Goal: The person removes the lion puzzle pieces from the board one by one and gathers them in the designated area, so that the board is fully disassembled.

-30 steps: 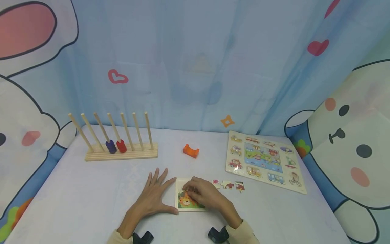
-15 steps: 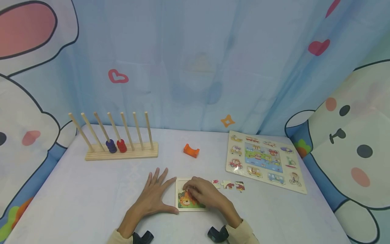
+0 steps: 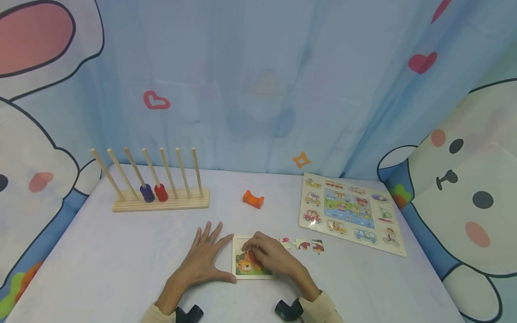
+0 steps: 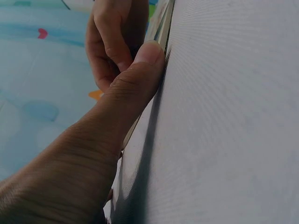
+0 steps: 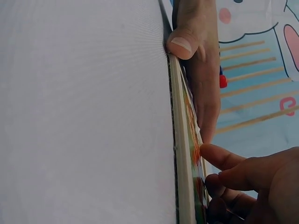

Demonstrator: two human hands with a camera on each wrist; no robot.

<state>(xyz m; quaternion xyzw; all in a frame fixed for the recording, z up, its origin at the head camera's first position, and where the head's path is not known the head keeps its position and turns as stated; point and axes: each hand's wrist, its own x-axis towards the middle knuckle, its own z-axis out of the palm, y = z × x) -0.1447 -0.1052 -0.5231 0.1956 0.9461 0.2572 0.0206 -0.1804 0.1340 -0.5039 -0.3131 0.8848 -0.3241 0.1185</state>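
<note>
A small framed puzzle board (image 3: 254,277) with an orange lion picture lies flat before the person. The left hand (image 3: 202,262) is spread beside it, thumb and index fingertip touching the left edge of its frame; in the left wrist view the thumb (image 4: 148,53) rests on a frame corner. Over the board's upper right, the right hand (image 3: 272,255) has bent fingers on the picture; in the right wrist view its fingertips (image 5: 208,151) touch the surface. Whether it pinches a piece is hidden. Several loose puzzle pieces (image 3: 302,244) lie right of the board.
A wooden peg rack (image 3: 161,206) with a blue and a red bead stands at the back left. An orange curved block (image 3: 253,199) lies behind the puzzle board. A larger vehicle puzzle board (image 3: 351,230) lies at the right, and a blue curtain (image 3: 250,89) hangs behind the table.
</note>
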